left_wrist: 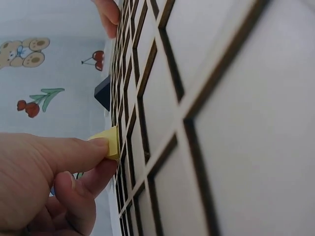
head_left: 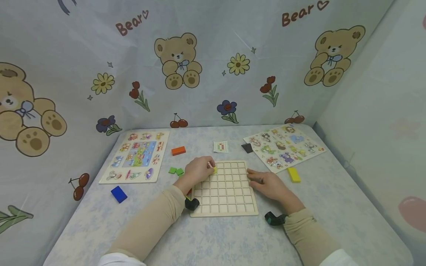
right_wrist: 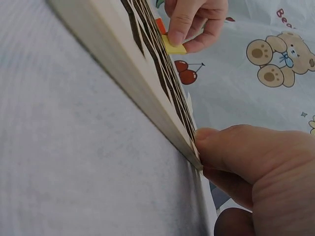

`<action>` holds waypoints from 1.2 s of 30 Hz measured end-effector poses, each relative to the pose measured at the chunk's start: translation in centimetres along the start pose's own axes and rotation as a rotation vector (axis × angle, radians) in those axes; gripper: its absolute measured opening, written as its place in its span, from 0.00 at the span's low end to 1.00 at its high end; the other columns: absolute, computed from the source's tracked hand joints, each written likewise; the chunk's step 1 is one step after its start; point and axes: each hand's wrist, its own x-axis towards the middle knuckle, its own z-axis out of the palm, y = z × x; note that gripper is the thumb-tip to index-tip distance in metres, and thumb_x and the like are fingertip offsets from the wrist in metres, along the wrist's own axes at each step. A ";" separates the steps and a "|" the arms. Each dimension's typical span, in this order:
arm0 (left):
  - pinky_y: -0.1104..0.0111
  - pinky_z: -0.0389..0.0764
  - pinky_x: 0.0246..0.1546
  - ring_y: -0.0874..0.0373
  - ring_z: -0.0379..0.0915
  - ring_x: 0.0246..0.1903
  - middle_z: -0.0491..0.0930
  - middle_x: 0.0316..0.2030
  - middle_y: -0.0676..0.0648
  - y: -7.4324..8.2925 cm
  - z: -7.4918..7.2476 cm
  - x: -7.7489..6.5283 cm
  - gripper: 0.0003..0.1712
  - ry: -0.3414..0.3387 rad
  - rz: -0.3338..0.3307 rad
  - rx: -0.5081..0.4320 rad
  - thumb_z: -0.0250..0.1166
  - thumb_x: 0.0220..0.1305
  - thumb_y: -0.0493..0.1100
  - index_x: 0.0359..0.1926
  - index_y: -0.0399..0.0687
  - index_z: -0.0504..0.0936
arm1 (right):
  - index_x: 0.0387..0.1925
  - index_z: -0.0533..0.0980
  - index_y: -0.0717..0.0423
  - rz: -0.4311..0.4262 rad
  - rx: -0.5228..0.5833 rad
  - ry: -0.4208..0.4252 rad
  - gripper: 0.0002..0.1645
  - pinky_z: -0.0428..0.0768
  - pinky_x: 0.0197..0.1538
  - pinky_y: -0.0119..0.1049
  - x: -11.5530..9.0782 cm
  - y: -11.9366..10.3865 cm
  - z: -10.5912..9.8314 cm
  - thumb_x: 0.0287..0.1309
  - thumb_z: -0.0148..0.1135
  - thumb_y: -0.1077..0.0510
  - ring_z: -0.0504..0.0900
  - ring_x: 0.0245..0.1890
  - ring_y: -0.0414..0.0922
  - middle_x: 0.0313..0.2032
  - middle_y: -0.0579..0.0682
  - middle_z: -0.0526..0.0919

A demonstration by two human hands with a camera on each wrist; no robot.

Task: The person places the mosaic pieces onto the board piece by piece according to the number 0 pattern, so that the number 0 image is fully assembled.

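Observation:
A small yellow square tile (head_left: pixel 215 170) is pinched between thumb and index finger of my left hand (head_left: pixel 199 170). In the left wrist view the yellow tile (left_wrist: pixel 112 142) stands tilted, its edge right at the grid of the wooden board (head_left: pixel 229 188). This pale board has rows of square cells, and my left hand is over its far left part. At the board's right edge, my right hand (head_left: pixel 271 186) rests with thumb and index finger touching the rim. The right wrist view shows its thumb (right_wrist: pixel 211 140) against the board's edge (right_wrist: pixel 147 108).
Green tiles (head_left: pixel 175 170) lie left of the board. Around it are a blue block (head_left: pixel 118 194), an orange block (head_left: pixel 178 150), a yellow block (head_left: pixel 294 175), a black block (head_left: pixel 247 148) and a small pattern card (head_left: pixel 221 146). Picture boards stand at back left (head_left: pixel 110 179) and back right (head_left: pixel 283 147).

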 end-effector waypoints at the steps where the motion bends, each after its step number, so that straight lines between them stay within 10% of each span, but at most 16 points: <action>1: 0.63 0.76 0.28 0.61 0.77 0.29 0.83 0.34 0.57 0.0 0.0 0.0 0.04 -0.004 0.004 0.001 0.67 0.71 0.48 0.44 0.61 0.84 | 0.61 0.82 0.51 0.002 0.003 -0.001 0.22 0.78 0.54 0.46 0.0 0.0 0.0 0.69 0.66 0.50 0.76 0.67 0.54 0.69 0.45 0.75; 12: 0.63 0.81 0.32 0.59 0.83 0.38 0.88 0.46 0.54 -0.3 -0.8 -0.4 0.12 0.003 0.015 0.028 0.65 0.72 0.47 0.53 0.60 0.89 | 0.61 0.82 0.52 0.002 0.006 -0.002 0.23 0.78 0.51 0.43 0.3 -0.1 0.0 0.69 0.67 0.50 0.80 0.63 0.54 0.69 0.45 0.75; 25: 0.60 0.79 0.39 0.55 0.79 0.38 0.85 0.42 0.52 -5.3 -8.0 -5.5 0.11 0.072 -0.133 -0.085 0.70 0.68 0.48 0.50 0.56 0.86 | 0.62 0.81 0.53 0.029 0.015 -0.021 0.24 0.76 0.64 0.56 0.3 -0.3 -0.1 0.69 0.66 0.49 0.73 0.69 0.56 0.70 0.46 0.74; 36: 0.63 0.79 0.40 0.57 0.77 0.39 0.84 0.41 0.55 -9.2 -5.5 -7.8 0.07 -0.062 -0.132 -0.138 0.75 0.63 0.46 0.41 0.57 0.86 | 0.62 0.81 0.51 0.024 0.028 -0.006 0.24 0.73 0.66 0.58 0.3 0.3 0.0 0.69 0.66 0.48 0.73 0.70 0.56 0.69 0.45 0.75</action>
